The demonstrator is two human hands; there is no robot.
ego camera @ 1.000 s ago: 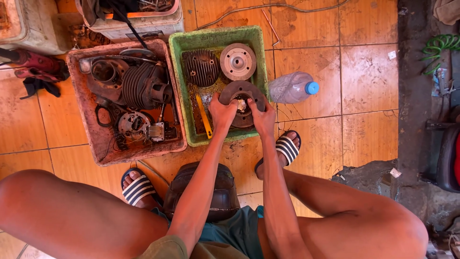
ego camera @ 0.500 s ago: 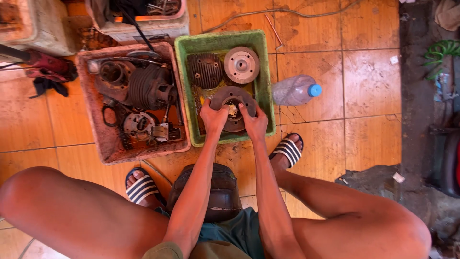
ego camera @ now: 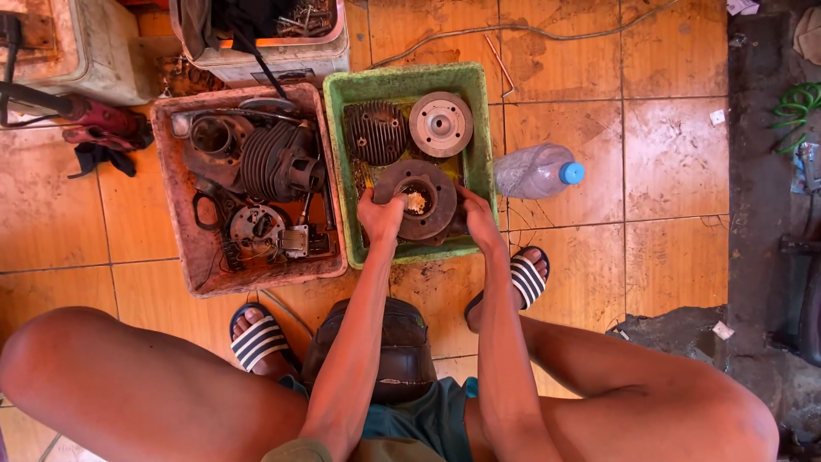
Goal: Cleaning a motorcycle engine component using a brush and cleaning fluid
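A clear plastic bottle (ego camera: 534,171), blue-capped, lies on the floor tiles.

Part: round, rusty brown metal disc (ego camera: 421,200) with a hollow centre, possibly a flywheel.
Pose: tilted.
Place: near end of green tub (ego camera: 475,90).

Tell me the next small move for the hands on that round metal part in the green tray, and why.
Probably lift it straight up a little. Both the left hand and right hand grip opposite edges of the round metal part, which sits low in the green tray, crowded by other parts.
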